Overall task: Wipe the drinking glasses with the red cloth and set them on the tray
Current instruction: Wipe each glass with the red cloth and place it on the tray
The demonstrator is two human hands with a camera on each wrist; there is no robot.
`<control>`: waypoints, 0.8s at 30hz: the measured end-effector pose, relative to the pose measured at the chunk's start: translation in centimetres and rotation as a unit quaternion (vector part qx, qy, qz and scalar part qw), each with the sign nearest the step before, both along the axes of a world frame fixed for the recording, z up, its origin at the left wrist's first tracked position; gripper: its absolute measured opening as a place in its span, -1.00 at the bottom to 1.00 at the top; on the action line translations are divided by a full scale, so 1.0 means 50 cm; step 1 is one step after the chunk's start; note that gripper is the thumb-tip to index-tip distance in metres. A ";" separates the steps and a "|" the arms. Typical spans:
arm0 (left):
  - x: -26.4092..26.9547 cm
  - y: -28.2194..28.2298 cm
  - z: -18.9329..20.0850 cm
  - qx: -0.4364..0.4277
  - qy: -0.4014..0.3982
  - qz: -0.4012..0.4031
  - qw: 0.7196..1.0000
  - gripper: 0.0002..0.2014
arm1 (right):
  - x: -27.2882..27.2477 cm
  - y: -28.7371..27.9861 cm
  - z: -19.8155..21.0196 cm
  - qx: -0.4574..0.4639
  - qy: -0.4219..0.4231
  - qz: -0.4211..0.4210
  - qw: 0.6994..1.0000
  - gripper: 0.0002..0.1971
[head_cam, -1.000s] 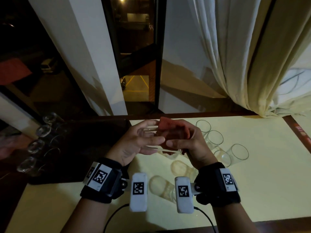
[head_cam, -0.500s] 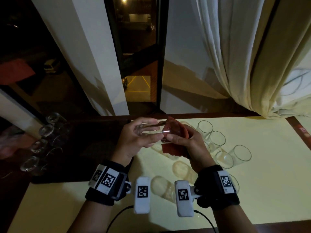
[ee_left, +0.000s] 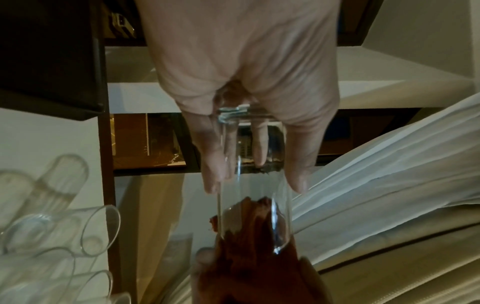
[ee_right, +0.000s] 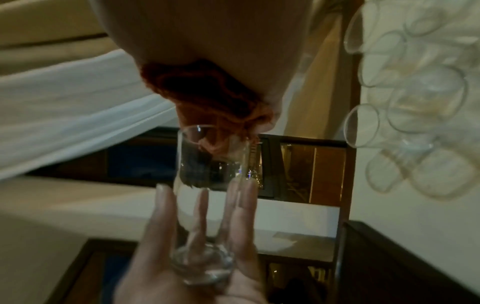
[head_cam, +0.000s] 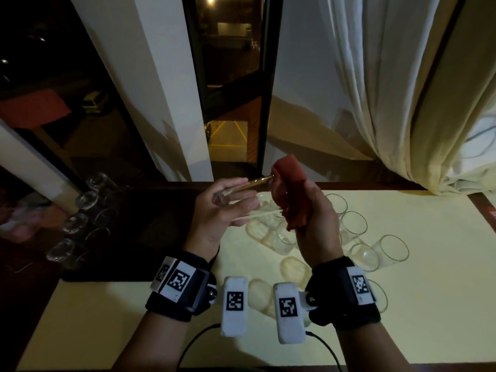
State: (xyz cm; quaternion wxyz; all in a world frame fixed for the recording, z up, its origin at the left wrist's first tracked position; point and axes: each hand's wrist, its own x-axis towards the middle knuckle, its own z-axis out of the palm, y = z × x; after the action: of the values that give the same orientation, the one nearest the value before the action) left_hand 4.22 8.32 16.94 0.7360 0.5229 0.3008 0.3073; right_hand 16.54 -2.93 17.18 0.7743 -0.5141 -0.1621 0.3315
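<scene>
Glass in left hand; right hand grips cloth.

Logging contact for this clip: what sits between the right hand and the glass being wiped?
The red cloth: the right hand bunches it and pushes it into the mouth of the glass, best seen in the right wrist view.

Head cam sits up high, looking forward and down over both wrists at the yellow table, with the window and curtain behind. Left wrist cam looks along the left hand from super close; its picture seems rolled sideways. Right wrist cam faces back the opposite way, also close. All three share the held glass and red cloth, and the spare glasses on the table.
</scene>
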 end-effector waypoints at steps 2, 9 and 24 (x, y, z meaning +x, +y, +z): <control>0.003 -0.003 0.003 -0.007 -0.002 0.029 1.000 -0.46 | -0.011 0.003 -0.006 -0.026 -0.084 0.010 0.996 -0.66; 0.002 0.005 0.005 0.006 0.006 0.027 1.000 -0.55 | -0.013 -0.004 -0.012 -0.080 -0.196 0.080 0.974 -0.67; -0.029 0.049 -0.002 -0.052 -0.028 -0.034 0.998 -0.79 | 0.002 -0.002 0.003 0.025 -0.151 -0.003 0.988 -0.85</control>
State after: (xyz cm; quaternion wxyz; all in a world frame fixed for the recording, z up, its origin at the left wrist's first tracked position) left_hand 2.75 10.78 16.84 0.7802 0.4848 0.2784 0.2806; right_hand 16.65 -3.04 17.34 0.7542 -0.5396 -0.2840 0.2436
